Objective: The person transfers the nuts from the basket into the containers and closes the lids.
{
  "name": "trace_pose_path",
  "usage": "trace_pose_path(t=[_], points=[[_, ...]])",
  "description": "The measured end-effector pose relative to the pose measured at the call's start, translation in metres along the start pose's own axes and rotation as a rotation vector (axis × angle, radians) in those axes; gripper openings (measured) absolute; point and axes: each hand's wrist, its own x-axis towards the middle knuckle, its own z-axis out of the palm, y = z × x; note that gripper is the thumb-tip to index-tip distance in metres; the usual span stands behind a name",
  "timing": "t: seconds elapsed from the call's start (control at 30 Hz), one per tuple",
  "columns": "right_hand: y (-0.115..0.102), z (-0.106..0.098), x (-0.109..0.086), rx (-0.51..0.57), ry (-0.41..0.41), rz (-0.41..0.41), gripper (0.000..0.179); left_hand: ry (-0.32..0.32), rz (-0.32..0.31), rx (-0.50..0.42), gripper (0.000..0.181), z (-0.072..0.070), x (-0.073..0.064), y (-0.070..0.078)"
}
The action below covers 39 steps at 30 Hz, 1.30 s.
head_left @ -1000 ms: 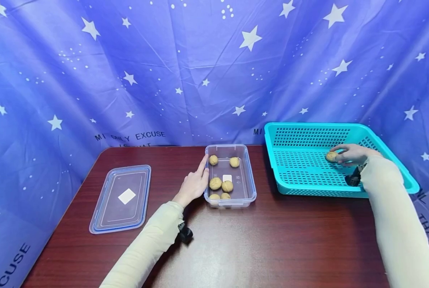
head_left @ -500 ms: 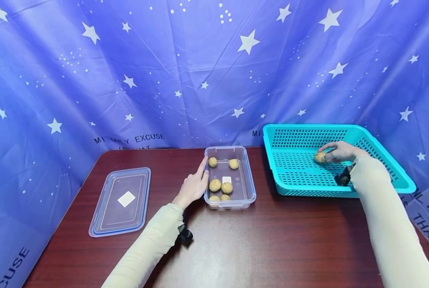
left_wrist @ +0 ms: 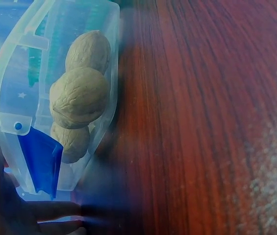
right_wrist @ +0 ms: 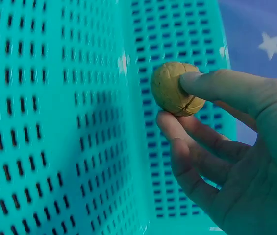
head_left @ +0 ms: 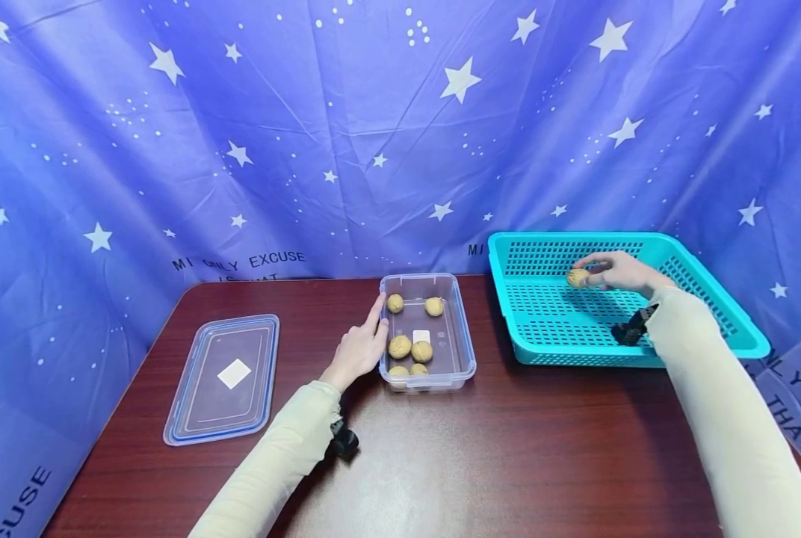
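Observation:
My right hand (head_left: 619, 273) pinches a walnut (right_wrist: 175, 88) between thumb and fingertips, over the turquoise basket (head_left: 575, 357). In the right wrist view the basket's slotted floor and wall show behind the nut. My left hand (head_left: 359, 350) lies along the left side of a clear plastic box (head_left: 466, 329), its extended index finger at the rim. Several walnuts (head_left: 400, 347) sit inside the box, some in the near left corner and two toward the far end. Up close, the left wrist view shows the box's blue clip (left_wrist: 41, 161) beside my fingers.
The box's clear lid (head_left: 205, 403), with a blue seal and a white square label, lies flat at the left of the brown table (head_left: 508, 463). A blue star-print curtain (head_left: 347, 134) hangs right behind the table's far edge and along both sides.
My right hand has lifted the walnut from the basket's floor and carried it left, toward the box. The left hand stays at the box's side.

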Motion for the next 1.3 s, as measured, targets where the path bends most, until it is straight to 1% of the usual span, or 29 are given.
trace_pose_path(t=[0.17, 0.3, 0.4, 0.53, 0.63, 0.83, 0.97, 1.1, 1.2, 1.3], points=[[-0.013, 0.003, 0.000, -0.009, 0.004, -0.031, 0.046, -0.002, -0.006, -0.003, 0.053, 0.000, 0.000, 0.000], [-0.019, 0.006, -0.001, -0.017, 0.009, -0.028, 0.046, -0.010, -0.018, -0.006, 0.053, 0.000, 0.000, 0.001], [-0.022, 0.007, -0.001, -0.007, 0.006, -0.031, 0.046, -0.020, -0.022, -0.004, 0.053, 0.000, -0.001, 0.001], [-0.030, 0.008, -0.002, 0.016, 0.011, -0.059, 0.046, -0.024, -0.026, -0.003, 0.053, 0.000, -0.001, 0.001], [-0.038, 0.010, -0.002, 0.026, 0.025, -0.081, 0.045, -0.024, -0.027, -0.004, 0.053, -0.001, 0.000, 0.001], [-0.058, 0.013, -0.006, 0.010, 0.038, -0.102, 0.044, -0.026, -0.032, -0.005, 0.054, -0.002, 0.000, 0.001], [-0.071, 0.020, -0.007, 0.040, 0.030, -0.126, 0.043, -0.039, -0.039, 0.012, 0.054, -0.004, 0.000, 0.000], [-0.085, 0.030, -0.010, 0.060, 0.022, -0.176, 0.042, -0.061, -0.025, 0.033, 0.054, -0.006, 0.001, 0.000], [-0.097, 0.038, -0.012, 0.065, 0.018, -0.217, 0.040, -0.057, -0.005, 0.034, 0.054, -0.007, 0.003, 0.000], [-0.107, 0.045, -0.012, 0.062, -0.008, -0.246, 0.040, -0.047, 0.016, 0.031, 0.054, -0.008, 0.003, -0.002]])
